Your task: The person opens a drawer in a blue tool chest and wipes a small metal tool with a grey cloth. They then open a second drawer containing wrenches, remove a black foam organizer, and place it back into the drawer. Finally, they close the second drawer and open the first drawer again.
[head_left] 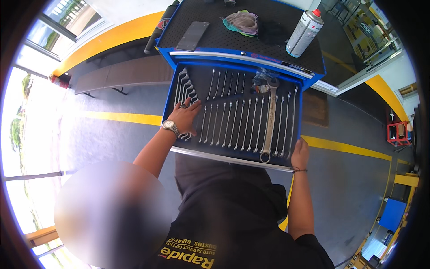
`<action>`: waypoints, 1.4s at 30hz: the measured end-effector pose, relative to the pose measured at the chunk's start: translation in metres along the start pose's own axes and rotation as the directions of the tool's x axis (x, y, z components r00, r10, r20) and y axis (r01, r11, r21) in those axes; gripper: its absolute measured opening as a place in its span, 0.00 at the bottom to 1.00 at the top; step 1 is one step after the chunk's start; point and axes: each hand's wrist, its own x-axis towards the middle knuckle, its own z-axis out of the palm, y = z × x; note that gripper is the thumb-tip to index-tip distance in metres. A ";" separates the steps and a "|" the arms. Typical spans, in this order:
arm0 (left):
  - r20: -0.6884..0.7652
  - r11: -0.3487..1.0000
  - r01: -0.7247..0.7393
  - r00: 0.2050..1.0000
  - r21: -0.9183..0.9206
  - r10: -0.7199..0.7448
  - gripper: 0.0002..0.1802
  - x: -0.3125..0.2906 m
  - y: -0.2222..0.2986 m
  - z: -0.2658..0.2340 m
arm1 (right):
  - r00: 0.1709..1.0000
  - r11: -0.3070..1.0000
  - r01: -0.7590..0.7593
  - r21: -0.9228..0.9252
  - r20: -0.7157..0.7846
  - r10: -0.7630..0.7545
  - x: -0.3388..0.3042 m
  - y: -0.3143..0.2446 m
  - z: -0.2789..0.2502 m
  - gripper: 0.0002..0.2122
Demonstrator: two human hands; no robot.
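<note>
An open drawer (224, 154) of a blue tool cabinet (168, 56) lies in front of me, lined in black. My left hand (185, 117), with a watch at the wrist, rests with fingers spread over the offset ring wrenches (183, 83) at the drawer's left side. Right of it run rows of slim combination wrenches (230, 123). A large, worn combination wrench (271, 119) lies across the right part, beside a small clear plastic packet (262, 80). At the drawer's front right corner is my right hand (300, 154), its fingers around the side edge and partly hidden.
On the cabinet top sit a dark phone (193, 36), a crumpled cloth (242, 23) and a spray can (304, 33) with a red cap. A long bench (121, 74) stands at left. A red stand (397, 133) is at far right, and a brown mat (316, 110) lies beside the cabinet.
</note>
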 end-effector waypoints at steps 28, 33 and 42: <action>0.026 0.991 -0.137 0.990 -0.003 0.137 0.46 0.076 -0.013 -0.037 | 0.998 0.999 0.000 -0.052 0.062 0.003 -0.002 -0.006 0.001 0.24; -0.277 0.927 -0.095 0.961 -0.363 -0.010 0.22 0.115 -0.051 -0.016 | 0.998 0.998 -0.012 -0.060 0.065 0.016 -0.003 -0.021 -0.003 0.24; -0.383 0.928 0.248 0.857 -0.279 -0.344 0.48 0.165 0.004 0.010 | 0.996 0.995 -0.019 -0.099 0.088 0.028 -0.004 -0.025 -0.005 0.25</action>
